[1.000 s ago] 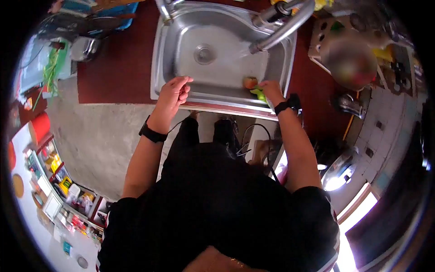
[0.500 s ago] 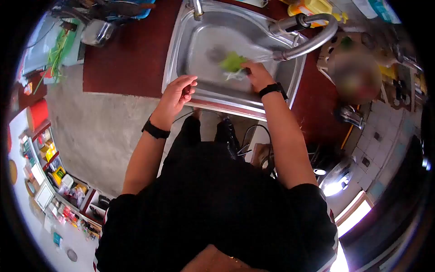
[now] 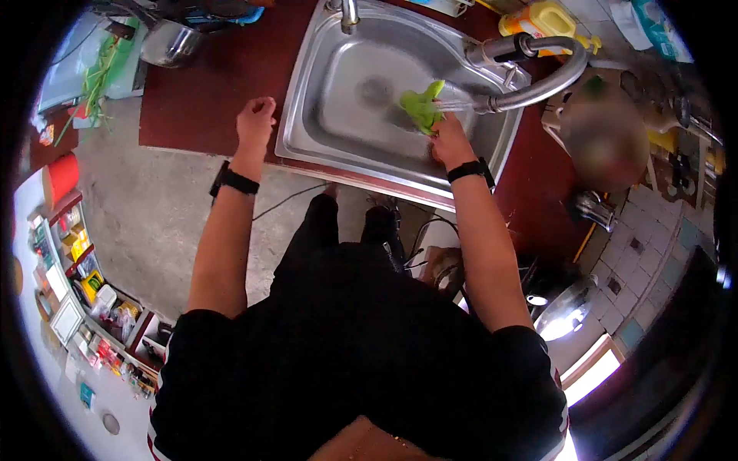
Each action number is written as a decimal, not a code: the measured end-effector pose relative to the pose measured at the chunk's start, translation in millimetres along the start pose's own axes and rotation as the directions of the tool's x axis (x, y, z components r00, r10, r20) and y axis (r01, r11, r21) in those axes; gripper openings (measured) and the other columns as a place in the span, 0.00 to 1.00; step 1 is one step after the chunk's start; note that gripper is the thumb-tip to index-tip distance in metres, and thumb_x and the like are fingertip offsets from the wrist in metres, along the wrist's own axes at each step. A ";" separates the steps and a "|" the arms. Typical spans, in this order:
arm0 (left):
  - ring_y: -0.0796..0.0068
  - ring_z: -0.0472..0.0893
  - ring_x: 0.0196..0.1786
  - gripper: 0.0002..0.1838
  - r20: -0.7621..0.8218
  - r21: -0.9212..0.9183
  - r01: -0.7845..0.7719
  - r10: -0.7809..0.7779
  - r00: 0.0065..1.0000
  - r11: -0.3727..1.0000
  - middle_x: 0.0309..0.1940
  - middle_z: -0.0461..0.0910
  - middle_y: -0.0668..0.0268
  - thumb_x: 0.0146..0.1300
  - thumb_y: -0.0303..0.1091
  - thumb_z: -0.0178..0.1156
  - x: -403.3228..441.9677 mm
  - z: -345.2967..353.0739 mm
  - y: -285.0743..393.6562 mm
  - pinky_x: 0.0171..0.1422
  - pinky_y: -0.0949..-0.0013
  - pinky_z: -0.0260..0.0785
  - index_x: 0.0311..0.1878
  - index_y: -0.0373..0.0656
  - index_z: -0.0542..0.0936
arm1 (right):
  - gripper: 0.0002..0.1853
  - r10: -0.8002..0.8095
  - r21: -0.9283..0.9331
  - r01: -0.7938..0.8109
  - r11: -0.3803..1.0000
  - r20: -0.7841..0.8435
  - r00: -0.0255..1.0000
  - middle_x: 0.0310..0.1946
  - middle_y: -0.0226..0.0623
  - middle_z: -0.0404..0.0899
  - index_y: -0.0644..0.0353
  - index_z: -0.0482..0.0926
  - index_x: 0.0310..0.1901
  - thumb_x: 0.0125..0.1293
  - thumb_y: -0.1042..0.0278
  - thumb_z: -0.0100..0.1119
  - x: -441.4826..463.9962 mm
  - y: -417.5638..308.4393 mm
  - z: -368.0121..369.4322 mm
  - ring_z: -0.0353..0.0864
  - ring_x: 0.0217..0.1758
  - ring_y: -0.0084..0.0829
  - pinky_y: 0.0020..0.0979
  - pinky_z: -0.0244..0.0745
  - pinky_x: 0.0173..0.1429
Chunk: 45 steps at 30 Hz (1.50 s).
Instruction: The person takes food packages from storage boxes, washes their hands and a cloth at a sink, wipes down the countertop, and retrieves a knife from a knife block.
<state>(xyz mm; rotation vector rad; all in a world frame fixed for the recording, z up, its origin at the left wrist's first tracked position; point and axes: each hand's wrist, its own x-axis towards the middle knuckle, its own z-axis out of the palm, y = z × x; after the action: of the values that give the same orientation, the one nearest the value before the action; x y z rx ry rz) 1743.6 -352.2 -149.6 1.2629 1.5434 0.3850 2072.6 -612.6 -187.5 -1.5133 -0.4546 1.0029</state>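
My right hand [image 3: 449, 141] pinches a green leafy vegetable [image 3: 421, 107] by its lower end, over the right part of the metal sink [image 3: 323, 138]. Water from the curved faucet [image 3: 530, 96] runs onto the leaf. My left hand [image 3: 254, 127] hovers beyond the sink's left rim, by the front edge of the dark red counter [image 3: 207, 100]. Its fingers are curled in, and nothing shows in them.
A second spout [image 3: 349, 17] reaches over the sink's far left corner. A yellow bottle [image 3: 542, 19] stands behind the faucet. A metal pot [image 3: 171, 44] and green stalks [image 3: 98, 81] lie at the far left. At the right is a metal pan lid [image 3: 567, 307].
My left hand has moved left, away from the sink's front edge to beyond its left rim. The right hand has shifted slightly right and nearer, bringing the leaf under the faucet's stream.
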 end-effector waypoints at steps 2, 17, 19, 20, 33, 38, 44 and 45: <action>0.69 0.81 0.35 0.10 -0.105 0.344 -0.245 0.297 0.949 0.906 0.36 0.79 0.65 0.66 0.36 0.64 25.6 -0.9 -9.8 0.35 0.66 0.74 0.48 0.46 0.82 | 0.23 -0.061 -0.009 0.061 0.998 0.032 0.998 0.58 0.34 0.75 0.51 0.74 0.61 0.63 0.74 0.54 0.9 6.4 -4.2 0.76 0.55 0.34 0.39 0.72 0.54; 0.47 0.67 0.64 0.31 -0.115 0.840 -0.380 0.812 0.572 0.387 0.64 0.68 0.57 0.63 0.51 0.63 24.0 35.0 -11.9 0.66 0.44 0.61 0.67 0.51 0.72 | 0.20 0.195 0.098 -0.179 0.979 -0.176 0.965 0.51 0.37 0.77 0.60 0.76 0.59 0.64 0.75 0.55 13.3 18.9 2.9 0.79 0.51 0.32 0.31 0.75 0.52; 0.48 0.68 0.64 0.31 -0.148 0.793 -0.457 0.855 0.497 0.403 0.63 0.69 0.55 0.63 0.51 0.63 16.5 40.7 0.2 0.66 0.46 0.61 0.66 0.47 0.72 | 0.21 0.106 -0.082 -0.118 0.990 -0.139 0.985 0.50 0.38 0.77 0.60 0.75 0.58 0.62 0.78 0.54 17.2 43.5 -12.7 0.79 0.51 0.35 0.32 0.75 0.52; 0.48 0.68 0.64 0.30 -0.167 0.768 -0.494 0.872 0.461 0.408 0.63 0.70 0.55 0.64 0.50 0.63 10.3 44.5 7.7 0.66 0.47 0.61 0.65 0.45 0.73 | 0.22 0.132 -0.054 -0.140 0.989 -0.135 0.982 0.50 0.38 0.77 0.60 0.75 0.58 0.62 0.80 0.53 18.0 47.6 -16.6 0.78 0.52 0.36 0.32 0.75 0.53; 0.68 0.80 0.52 0.16 0.781 -0.610 0.656 0.198 0.592 0.444 0.51 0.80 0.65 0.74 0.41 0.53 -93.6 254.0 -13.9 0.56 0.61 0.76 0.57 0.41 0.76 | 0.24 -0.036 -0.177 -0.013 0.984 -0.271 0.962 0.50 0.48 0.76 0.64 0.72 0.56 0.63 0.63 0.67 -45.4 -23.6 65.7 0.79 0.52 0.43 0.42 0.75 0.55; 0.69 0.82 0.49 0.16 0.730 -0.641 0.664 0.037 0.682 0.385 0.49 0.81 0.64 0.77 0.44 0.49 -144.6 263.8 49.0 0.56 0.61 0.77 0.54 0.42 0.76 | 0.20 -0.053 -0.313 -0.073 0.947 -0.377 0.925 0.47 0.53 0.76 0.66 0.72 0.54 0.66 0.62 0.61 3.0 9.5 39.9 0.78 0.49 0.49 0.47 0.73 0.54; 0.69 0.80 0.46 0.17 0.887 -0.453 0.782 0.124 0.446 0.429 0.42 0.80 0.66 0.77 0.50 0.48 -95.2 252.8 39.7 0.53 0.65 0.75 0.50 0.47 0.76 | 0.17 -0.494 -0.399 0.404 0.823 -0.155 0.855 0.52 0.60 0.75 0.62 0.73 0.59 0.70 0.75 0.47 -23.5 27.9 57.5 0.77 0.49 0.55 0.48 0.73 0.54; 0.69 0.80 0.45 0.17 0.841 -0.505 0.664 0.139 0.523 0.552 0.41 0.80 0.67 0.77 0.50 0.49 -103.2 256.9 41.3 0.52 0.65 0.75 0.51 0.47 0.76 | 0.16 -0.410 -0.321 0.343 0.883 -0.168 0.897 0.54 0.60 0.75 0.62 0.73 0.59 0.71 0.75 0.47 -21.0 28.0 55.7 0.78 0.50 0.55 0.46 0.74 0.54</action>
<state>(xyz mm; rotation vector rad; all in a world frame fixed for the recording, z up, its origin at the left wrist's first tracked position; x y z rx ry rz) 1971.6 -513.7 -166.2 0.2589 0.5433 0.1480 2009.6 -601.2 -202.7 -1.6886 -0.7189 0.4569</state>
